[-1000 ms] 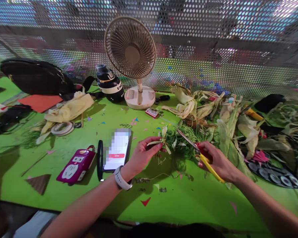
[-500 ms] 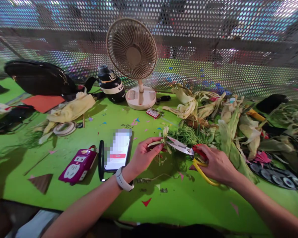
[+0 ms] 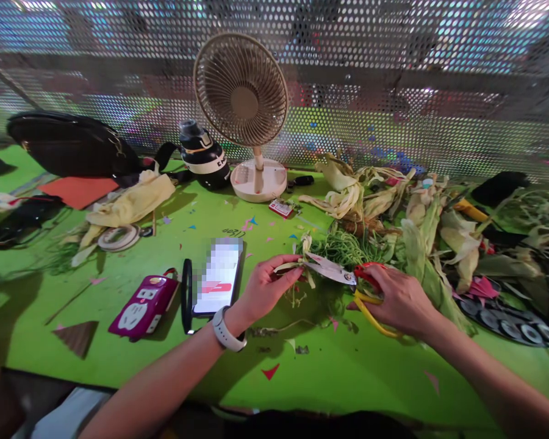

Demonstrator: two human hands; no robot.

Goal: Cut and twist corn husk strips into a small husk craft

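Observation:
My left hand (image 3: 268,286), with a white band on its wrist, pinches a small knotted piece of pale corn husk (image 3: 306,247) between thumb and fingers. Thin strands dangle below it. My right hand (image 3: 400,299) grips scissors (image 3: 332,270) by their red and yellow handles. The blades point left, and their tips meet the husk beside my left fingertips; they look nearly closed. Behind the scissors lies a tangle of green string-like strands (image 3: 348,249). Dried corn husks (image 3: 418,244) are heaped to the right of it.
A fan (image 3: 242,100) and a black bottle (image 3: 204,155) stand against the perforated metal screen. On the green table are a phone (image 3: 217,277), a purple power strip (image 3: 143,305), a tape roll (image 3: 119,238) and a black bag (image 3: 73,143). Paper scraps lie scattered about.
The scissor blades have drawn closer together at the husk, and the handles have closed slightly. My left hand keeps its pinch in nearly the same place.

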